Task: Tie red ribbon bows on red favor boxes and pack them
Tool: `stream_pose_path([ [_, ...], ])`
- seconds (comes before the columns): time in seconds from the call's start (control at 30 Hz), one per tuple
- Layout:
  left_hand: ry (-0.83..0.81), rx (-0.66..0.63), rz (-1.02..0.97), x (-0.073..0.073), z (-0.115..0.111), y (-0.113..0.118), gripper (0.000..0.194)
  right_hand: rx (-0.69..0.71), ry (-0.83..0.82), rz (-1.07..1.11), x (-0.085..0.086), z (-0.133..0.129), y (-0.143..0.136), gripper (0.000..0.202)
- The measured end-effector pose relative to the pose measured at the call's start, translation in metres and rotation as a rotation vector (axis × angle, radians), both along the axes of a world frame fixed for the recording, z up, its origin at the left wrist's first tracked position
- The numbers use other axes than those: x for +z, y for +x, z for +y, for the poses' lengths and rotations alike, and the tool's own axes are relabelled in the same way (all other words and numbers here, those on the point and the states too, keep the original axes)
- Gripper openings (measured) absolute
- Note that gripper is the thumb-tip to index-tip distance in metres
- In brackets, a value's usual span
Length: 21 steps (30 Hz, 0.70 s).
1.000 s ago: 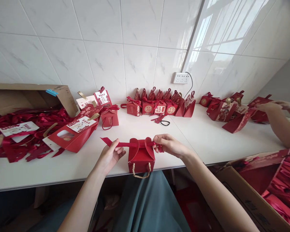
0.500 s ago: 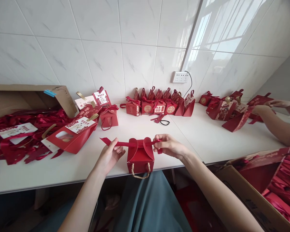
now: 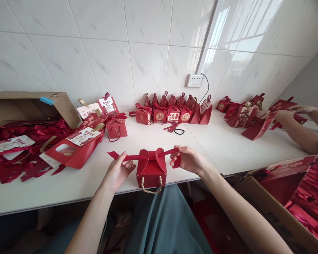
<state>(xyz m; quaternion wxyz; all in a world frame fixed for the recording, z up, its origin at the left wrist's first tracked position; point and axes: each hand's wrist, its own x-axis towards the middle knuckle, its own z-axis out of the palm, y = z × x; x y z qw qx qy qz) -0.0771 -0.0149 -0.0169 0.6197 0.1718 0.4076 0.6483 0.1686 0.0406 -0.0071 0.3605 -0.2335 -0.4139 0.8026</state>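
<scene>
At the table's front edge, in the head view, stands a small red gift box [image 3: 151, 173] with curved top flaps and a twisted cream rope handle [image 3: 151, 191] hanging on its near side. A red ribbon [image 3: 134, 157] runs through the flaps and sticks out on both sides. My left hand [image 3: 119, 170] pinches its left end between thumb and forefinger, with a short tail past the fingers. My right hand [image 3: 187, 159] grips the other end, its tail hanging down beside the fingers. Both stretches of ribbon look taut.
Several finished red boxes [image 3: 159, 116] line the wall. Left are larger red boxes [image 3: 81, 150], ribbon-tied box [image 3: 117, 127] and an open carton [image 3: 71, 110]. A carton of red boxes [image 3: 262, 208] stands front right. Another person's hands [image 3: 286, 114] work at far right.
My right hand has moved slightly outward and up, drawing more ribbon out on the right side. The left hand keeps its pinch. The whole view has shifted slightly.
</scene>
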Motion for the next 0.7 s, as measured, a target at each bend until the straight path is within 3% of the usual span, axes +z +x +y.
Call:
stream_pose_path([
  [0.2,-0.003,-0.001,-0.02,-0.002,-0.001,-0.001,0.047,-0.057,-0.163,0.168,-0.005,-0.009,0.005,0.021],
  [0.43,0.006,0.03,-0.032,-0.002,0.0,-0.004,0.044,-0.058,-0.2,0.253,-0.006,-0.014,0.015,0.018],
  [0.7,-0.06,0.04,-0.058,0.001,-0.001,-0.005,0.044,-0.246,-0.164,0.32,-0.002,-0.012,0.03,0.021],
])
